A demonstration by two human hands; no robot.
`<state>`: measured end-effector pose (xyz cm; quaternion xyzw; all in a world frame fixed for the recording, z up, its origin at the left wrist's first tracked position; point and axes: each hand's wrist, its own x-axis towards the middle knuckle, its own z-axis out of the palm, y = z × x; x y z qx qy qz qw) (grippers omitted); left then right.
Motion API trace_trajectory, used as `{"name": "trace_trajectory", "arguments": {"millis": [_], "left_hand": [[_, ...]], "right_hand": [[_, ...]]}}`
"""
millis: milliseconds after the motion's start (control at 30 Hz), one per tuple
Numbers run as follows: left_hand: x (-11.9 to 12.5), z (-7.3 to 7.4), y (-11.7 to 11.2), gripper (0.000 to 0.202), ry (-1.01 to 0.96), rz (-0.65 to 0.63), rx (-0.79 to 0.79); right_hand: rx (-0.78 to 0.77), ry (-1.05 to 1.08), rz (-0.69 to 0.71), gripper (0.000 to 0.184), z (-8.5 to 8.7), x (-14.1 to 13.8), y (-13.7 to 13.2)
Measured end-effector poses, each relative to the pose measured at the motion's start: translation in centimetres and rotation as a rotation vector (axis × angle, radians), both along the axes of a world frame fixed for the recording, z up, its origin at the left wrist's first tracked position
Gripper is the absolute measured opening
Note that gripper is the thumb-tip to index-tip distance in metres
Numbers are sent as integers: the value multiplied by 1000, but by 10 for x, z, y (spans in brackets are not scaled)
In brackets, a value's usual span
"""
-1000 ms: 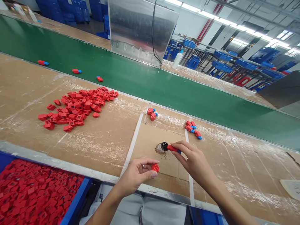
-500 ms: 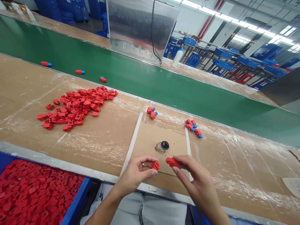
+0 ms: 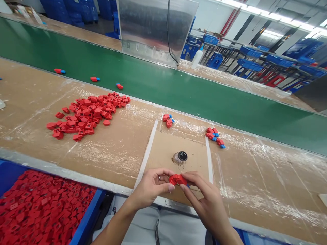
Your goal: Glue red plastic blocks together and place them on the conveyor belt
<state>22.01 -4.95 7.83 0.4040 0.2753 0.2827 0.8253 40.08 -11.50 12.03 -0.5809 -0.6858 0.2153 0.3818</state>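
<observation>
My left hand (image 3: 150, 186), with a ring on one finger, pinches a small hollow red plastic piece (image 3: 172, 179). Against it, my right hand (image 3: 203, 190) grips another red plastic piece (image 3: 182, 179), with a bit of blue showing at its lower right. The two pieces meet end to end, and the fingers partly cover them; I cannot tell whether one sits inside the other. Just beyond the hands, a small clear jar with a black top (image 3: 182, 156) stands on a cardboard sheet (image 3: 163, 149) edged with white tape.
A heap of red pieces (image 3: 89, 112) lies on the table to the left. A blue bin (image 3: 87, 214) full of red pieces is at lower left. Red-and-blue pieces (image 3: 216, 136) lie at the far table edge, others (image 3: 95, 79) on the green belt (image 3: 230, 102).
My hands have come together, bringing the two separate red pieces into contact. The red-and-blue pieces on the belt appear slightly further right, as does the whole view.
</observation>
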Motion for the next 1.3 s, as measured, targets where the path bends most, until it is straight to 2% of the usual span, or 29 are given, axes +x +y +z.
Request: {"name": "trace_trajectory", "arguments": {"millis": [200,533,900,1067,1133,1233,1300], "left_hand": [[1,3,2,26,7,-10,1],[1,3,2,14,186,-104,131],[-2,2,4,14,184,-134,216],[2,3,5,16,163,-146,190],[3,4,3,26,154,-152,176],[-8,7,5,54,194,-150,206],[-29,11,15,55,294,-55,296]], "right_hand": [[-42,-10,47,13,-4,1,-2],[-187,15,157,18,-14,1,-8],[-112,-83,104,15,-14,-8,-12],[15,-70,16,15,-20,-13,-10],[64,-50,-22,16,-23,-12,-13],[155,-63,-167,17,-21,5,-35],[239,-102,-340,19,-16,29,-62]]}}
